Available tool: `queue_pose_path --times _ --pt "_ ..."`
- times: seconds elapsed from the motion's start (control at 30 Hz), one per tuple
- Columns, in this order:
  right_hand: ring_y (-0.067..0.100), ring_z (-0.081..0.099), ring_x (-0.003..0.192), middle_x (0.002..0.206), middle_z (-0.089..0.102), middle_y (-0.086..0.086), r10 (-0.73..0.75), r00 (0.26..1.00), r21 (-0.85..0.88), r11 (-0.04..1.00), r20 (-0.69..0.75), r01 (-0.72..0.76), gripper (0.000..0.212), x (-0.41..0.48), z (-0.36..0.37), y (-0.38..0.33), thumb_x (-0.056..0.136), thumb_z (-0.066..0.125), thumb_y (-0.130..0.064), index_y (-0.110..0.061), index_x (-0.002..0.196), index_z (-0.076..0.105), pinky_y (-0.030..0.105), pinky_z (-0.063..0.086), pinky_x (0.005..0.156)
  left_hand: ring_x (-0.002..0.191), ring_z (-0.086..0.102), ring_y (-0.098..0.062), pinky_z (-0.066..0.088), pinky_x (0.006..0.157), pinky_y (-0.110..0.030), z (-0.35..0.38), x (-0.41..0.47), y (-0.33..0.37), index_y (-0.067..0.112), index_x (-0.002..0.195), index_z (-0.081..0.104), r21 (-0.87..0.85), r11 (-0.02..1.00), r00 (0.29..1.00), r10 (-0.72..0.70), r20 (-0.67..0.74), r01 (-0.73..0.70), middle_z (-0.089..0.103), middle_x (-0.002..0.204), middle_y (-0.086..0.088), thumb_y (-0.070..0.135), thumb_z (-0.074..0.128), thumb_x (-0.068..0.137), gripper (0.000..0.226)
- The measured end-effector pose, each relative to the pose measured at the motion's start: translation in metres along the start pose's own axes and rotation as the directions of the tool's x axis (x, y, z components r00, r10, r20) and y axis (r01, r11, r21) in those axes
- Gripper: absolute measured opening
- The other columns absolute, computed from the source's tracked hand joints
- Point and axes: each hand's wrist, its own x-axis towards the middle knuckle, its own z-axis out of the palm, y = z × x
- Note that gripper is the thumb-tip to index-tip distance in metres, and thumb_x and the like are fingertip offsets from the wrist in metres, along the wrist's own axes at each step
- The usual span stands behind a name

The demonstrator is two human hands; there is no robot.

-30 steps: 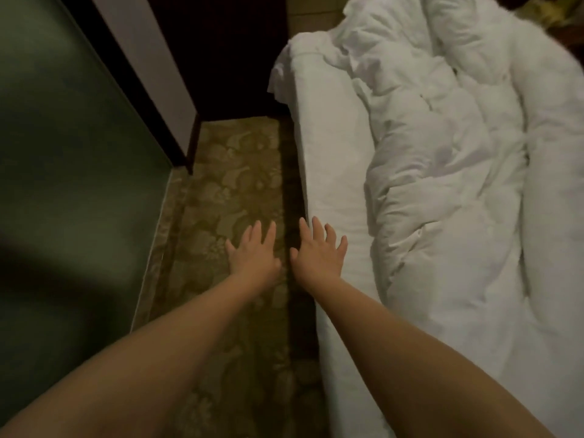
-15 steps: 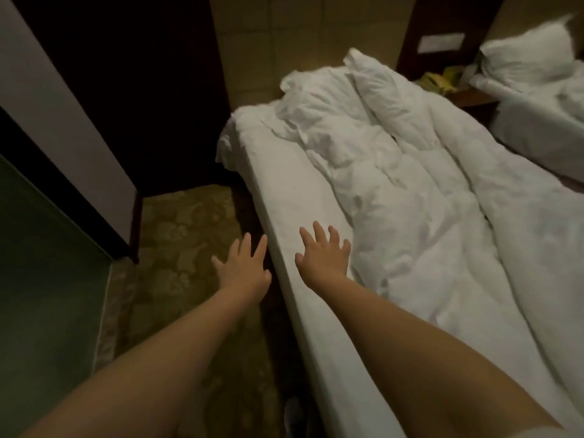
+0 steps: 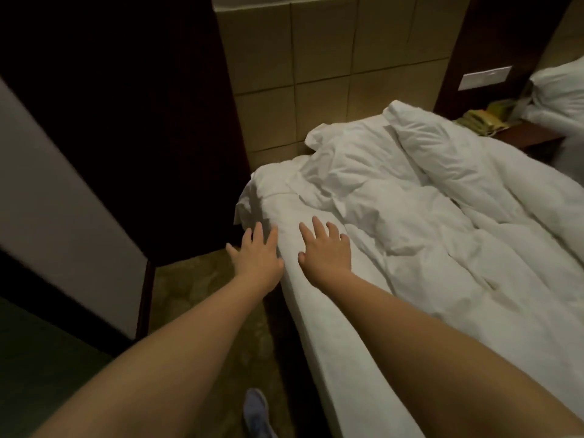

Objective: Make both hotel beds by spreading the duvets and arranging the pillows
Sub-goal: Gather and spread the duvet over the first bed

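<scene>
Both hands have moved up along the bed toward its head end since half a second ago. The left hand (image 3: pixel 257 252), which was over the carpet (image 3: pixel 196 298), now reaches the mattress edge near the loose corner of the sheet. The right hand (image 3: pixel 327 252) lies further up over the bare sheet of the bed (image 3: pixel 331 327), just beside the duvet (image 3: pixel 426 222). The fingers (image 3: pixel 317 230) of both hands are spread and released, holding nothing; whether the right palm presses on the sheet cannot be told. The view has also lifted, showing more of the tiled wall (image 3: pixel 316 74). The white duvet lies crumpled in long folds down the middle and far side of the bed, bunched at the head end against the wall. Past it a dark wooden desk (image 3: pixel 531 134) carries a yellowish telephone (image 3: pixel 480 120), and a pillow (image 3: pixel 559 86) on the second bed shows at the right edge. A blue shoe (image 3: pixel 257 412) stands on the carpet below the left arm.
</scene>
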Motion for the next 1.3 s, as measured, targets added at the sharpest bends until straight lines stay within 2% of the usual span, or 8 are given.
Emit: queue_pose_path --times 0.3,0.5,0.63,0.73,0.87,1.07,1.2,1.3 --pt "0.029 0.029 0.132 0.147 0.031 0.005 0.303 0.946 0.0 0.952 0.116 -0.305 0.05 0.22 0.037 0.044 0.097 0.039 -0.03 -0.019 0.145 0.027 0.042 0.03 0.102 0.146 0.002 -0.029 0.013 0.114 -0.056 0.0 0.282 0.008 0.03 0.15 -0.005 0.201 0.927 0.948 0.303 0.095 -0.316 -0.005 0.159 -0.004 0.038 0.042 0.096 0.072" --pt "0.03 0.039 0.121 0.133 0.041 0.007 0.526 0.819 0.108 0.823 0.228 -0.558 0.05 0.347 0.119 0.107 0.092 0.044 -0.017 -0.02 0.141 0.035 0.041 0.034 0.098 0.145 0.005 -0.026 0.014 0.112 -0.053 0.064 0.417 0.076 0.032 0.15 -0.008 0.183 0.802 0.818 0.53 0.225 -0.569 -0.005 0.159 -0.003 0.037 0.048 0.094 0.079" --pt "0.038 0.02 0.138 0.154 0.015 0.012 0.618 0.645 0.118 0.675 0.45 -0.729 0.066 0.414 0.207 0.134 0.095 0.04 -0.013 -0.023 0.152 0.009 0.05 0.03 0.107 0.145 0.008 -0.028 0.017 0.111 -0.053 0.135 0.511 0.108 0.031 0.15 -0.007 0.227 0.713 0.742 0.588 0.32 -0.663 -0.001 0.159 -0.006 0.032 0.051 0.094 0.081" --pt "0.041 -0.002 0.144 0.16 -0.01 0.009 0.68 0.572 0.101 0.6 0.459 -0.794 0.072 0.444 0.248 0.15 0.098 0.036 -0.016 -0.03 0.152 -0.009 0.06 0.022 0.108 0.138 0.02 -0.031 0.026 0.106 -0.054 0.184 0.571 0.129 0.033 0.15 0.0 0.214 0.682 0.7 0.592 0.401 -0.699 0.015 0.153 -0.01 0.017 0.054 0.091 0.082" --pt "0.046 0.023 0.138 0.155 0.022 0.018 0.771 0.548 0.031 0.57 0.326 -0.821 0.063 0.459 0.275 0.171 0.094 0.037 -0.013 -0.023 0.153 0.016 0.065 0.027 0.101 0.13 0.028 -0.035 0.033 0.098 -0.055 0.229 0.606 0.161 0.033 0.149 0.0 0.152 0.613 0.595 0.629 0.5 -0.776 0.023 0.145 -0.015 0.019 0.056 0.089 0.084" --pt "0.033 0.062 0.087 0.1 0.065 0.012 0.826 0.556 -0.073 0.563 0.096 -0.823 0.038 0.475 0.268 0.197 0.08 0.053 -0.006 -0.013 0.116 0.06 0.037 0.047 0.075 0.119 0.043 -0.04 0.042 0.091 -0.047 0.257 0.631 0.183 0.026 0.152 -0.003 0.014 0.518 0.452 0.733 0.508 -0.855 0.031 0.141 -0.022 0.012 0.048 0.091 0.081" --pt "0.032 0.062 0.103 0.112 0.065 0.012 0.836 0.487 -0.002 0.504 0.253 -0.864 0.025 0.481 0.235 0.196 0.098 0.041 -0.011 -0.011 0.118 0.057 0.037 0.044 0.086 0.108 0.055 -0.036 0.043 0.075 -0.038 0.249 0.648 0.178 0.027 0.151 -0.009 -0.036 0.357 0.285 0.798 0.531 -0.933 0.045 0.137 -0.014 0.02 0.057 0.088 0.092" --pt "0.029 0.058 0.112 0.121 0.062 0.011 0.872 0.339 0.126 0.315 0.352 -0.941 0.03 0.482 0.212 0.146 0.098 0.037 -0.013 -0.014 0.121 0.057 0.033 0.042 0.09 0.118 0.053 -0.03 0.047 0.089 -0.036 0.235 0.66 0.15 0.029 0.151 0.002 -0.099 0.226 0.15 0.858 0.492 -0.969 0.045 0.141 -0.006 0.041 0.058 0.086 0.087"
